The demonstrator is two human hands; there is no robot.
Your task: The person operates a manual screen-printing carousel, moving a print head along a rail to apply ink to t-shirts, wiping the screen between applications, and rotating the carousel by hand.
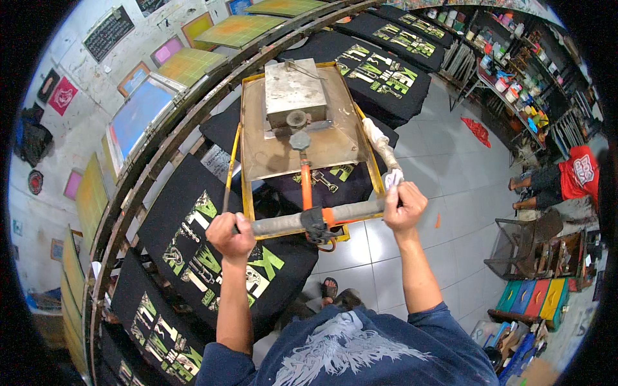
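My left hand (pixel 230 235) is closed around the left end of a grey-wrapped handlebar (pixel 277 225). My right hand (pixel 404 204) grips the bar's right end, beside the lower end of a white-wrapped cable (pixel 381 145). An orange bar (pixel 306 186) joins the handlebar to what looks like a flash dryer (pixel 264 151), a flat metal panel in a yellow frame with a grey metal box (pixel 296 87) on top. The panel hangs over a black printed shirt (pixel 331 179), hiding most of it. Another black shirt (pixel 206 257) with green and white print lies to the left.
More printed black shirts (pixel 383 71) lie farther along the row. A curved dark rail (pixel 187 138) runs along the left. Shelves with paint containers (pixel 512 90), a chair (pixel 524 248) and a person in a red shirt (pixel 579 174) are at the right. Tiled floor (pixel 418 248) lies between.
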